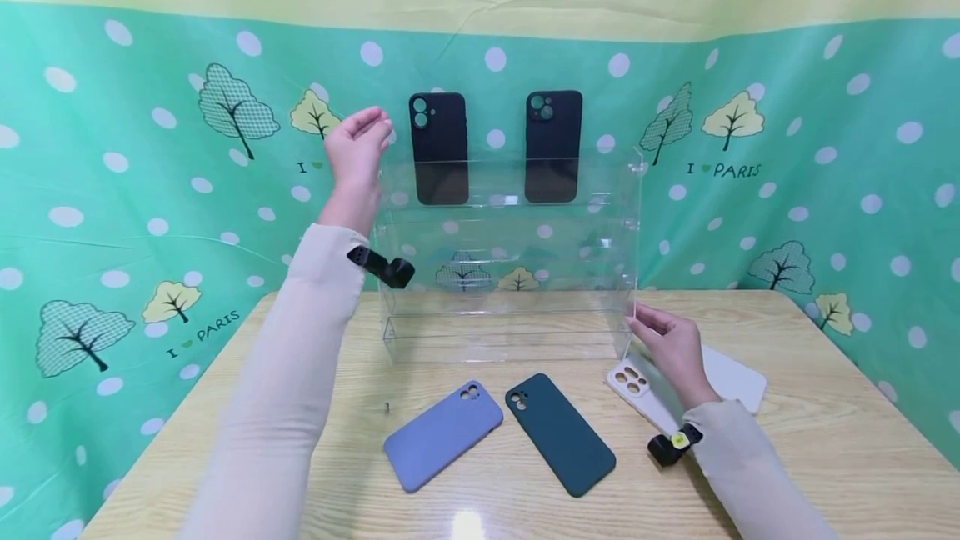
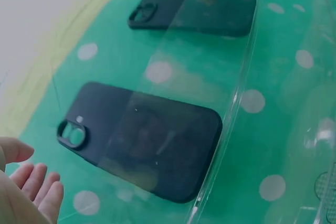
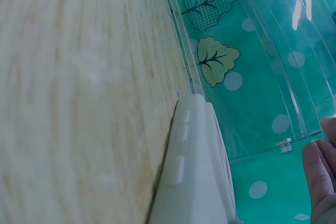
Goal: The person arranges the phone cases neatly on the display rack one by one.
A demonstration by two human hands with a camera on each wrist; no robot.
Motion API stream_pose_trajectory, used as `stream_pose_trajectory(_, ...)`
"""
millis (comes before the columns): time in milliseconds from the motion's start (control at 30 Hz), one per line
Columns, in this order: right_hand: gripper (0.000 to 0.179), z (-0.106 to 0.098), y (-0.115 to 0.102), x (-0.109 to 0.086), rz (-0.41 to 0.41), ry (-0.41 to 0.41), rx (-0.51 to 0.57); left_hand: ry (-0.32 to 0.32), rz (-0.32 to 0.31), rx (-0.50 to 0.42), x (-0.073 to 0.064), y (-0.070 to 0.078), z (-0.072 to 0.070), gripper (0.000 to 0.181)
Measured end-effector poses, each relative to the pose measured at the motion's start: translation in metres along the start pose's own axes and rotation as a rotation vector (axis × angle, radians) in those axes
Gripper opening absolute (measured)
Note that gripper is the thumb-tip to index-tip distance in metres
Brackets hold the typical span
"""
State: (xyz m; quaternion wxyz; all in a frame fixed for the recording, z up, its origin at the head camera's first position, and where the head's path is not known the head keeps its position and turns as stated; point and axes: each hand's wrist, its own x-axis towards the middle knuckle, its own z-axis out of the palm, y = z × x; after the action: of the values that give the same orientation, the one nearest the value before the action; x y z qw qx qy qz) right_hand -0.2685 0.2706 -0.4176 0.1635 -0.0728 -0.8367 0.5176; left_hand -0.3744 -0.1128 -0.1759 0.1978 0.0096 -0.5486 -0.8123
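A clear acrylic display rack (image 1: pixel 510 348) with several tiers stands on the table. Two black phone cases lean upright on its top tier, the left one (image 1: pixel 441 140) and the right one (image 1: pixel 553 140). My left hand (image 1: pixel 358 144) is raised at the rack's upper left, beside the left black case; in the left wrist view its fingers (image 2: pixel 44 184) are loosely bent, apart from that case, holding nothing. Low on the rack's right side panel, my right hand (image 1: pixel 671 348) pinches the panel's edge, which passes between thumb and fingers (image 3: pixel 317 174) in the right wrist view.
A lavender phone case (image 1: pixel 442 437) and a dark green one (image 1: pixel 562 436) lie flat before the rack. Under my right hand lies a white case (image 1: pixel 645 401), with another white piece (image 1: pixel 735 377) to its right. A patterned green curtain (image 1: pixel 135 215) hangs behind the wooden table (image 1: pixel 337 482).
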Motion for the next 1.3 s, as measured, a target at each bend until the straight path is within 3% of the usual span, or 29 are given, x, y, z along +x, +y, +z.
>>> stream_pose_trajectory(233, 0.043, 0.000, -0.001, -0.002, 0.025, -0.012, -0.006, -0.163, -0.015, 0.110, -0.031, -0.006, -0.022, 0.037)
stream_pose_trajectory(500, 0.042, -0.001, -0.001, -0.003, 0.019, 0.004, -0.002, -0.331, 0.029, 0.300, -0.070, -0.040, -0.046, 0.035)
stream_pose_trajectory(633, 0.042, 0.000, -0.002, -0.003, 0.026, 0.001, -0.004, -0.406, 0.019, 0.368, -0.090, -0.059, -0.056, 0.036)
stream_pose_trajectory(900, 0.042, 0.001, -0.002, -0.001, 0.006, 0.003, -0.002, -0.476, -0.125, 0.428, -0.122, -0.101, -0.081, 0.037)
stream_pose_trajectory(1300, 0.042, 0.001, -0.001, -0.001, -0.006, -0.002, 0.015, -0.607, -0.349, 0.519, -0.166, -0.157, -0.102, 0.043)
